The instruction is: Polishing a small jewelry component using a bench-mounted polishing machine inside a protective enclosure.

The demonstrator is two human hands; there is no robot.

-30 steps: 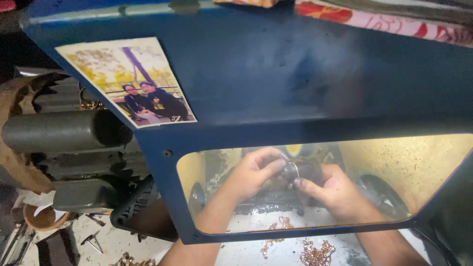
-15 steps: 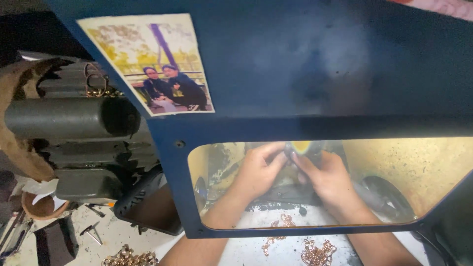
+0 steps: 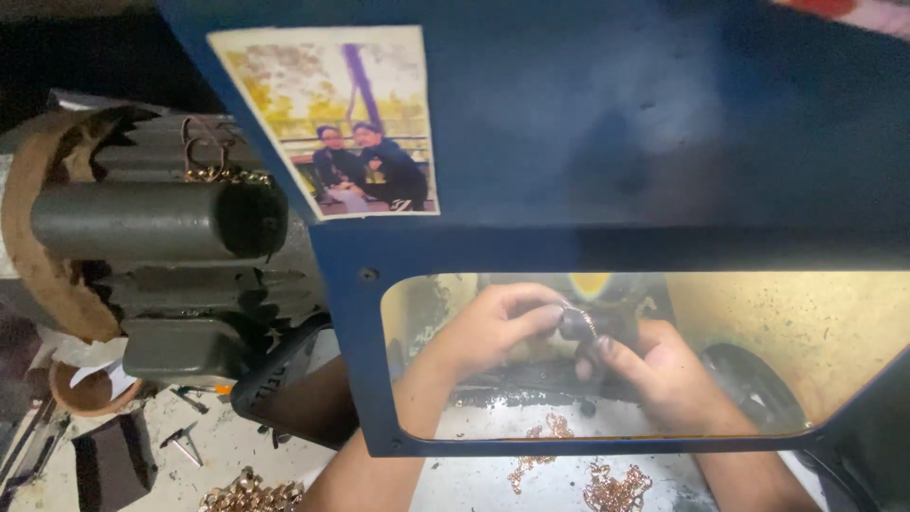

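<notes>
Through a clear window in a dark blue machine hood (image 3: 607,142) I see both hands. My left hand (image 3: 488,327) and my right hand (image 3: 654,365) meet at the middle, pinching a small ring-like metal piece (image 3: 580,324) between thumbs and fingertips. The piece sits just in front of a dark wheel or spindle behind it, partly hidden by my fingers. Copper-coloured chain pieces (image 3: 616,488) lie on the white surface below my wrists.
A grey electric motor (image 3: 161,246) with a round shaft stands at the left. A photo print (image 3: 332,118) is stuck on the hood. Small tools (image 3: 185,441) and a pile of gold chain (image 3: 251,493) lie on the bench at lower left. A black guard (image 3: 275,389) sits beside my left forearm.
The view has shifted so the window sits further right and lower. My hands stay together on the small metal piece, with the fingers slightly rearranged.
</notes>
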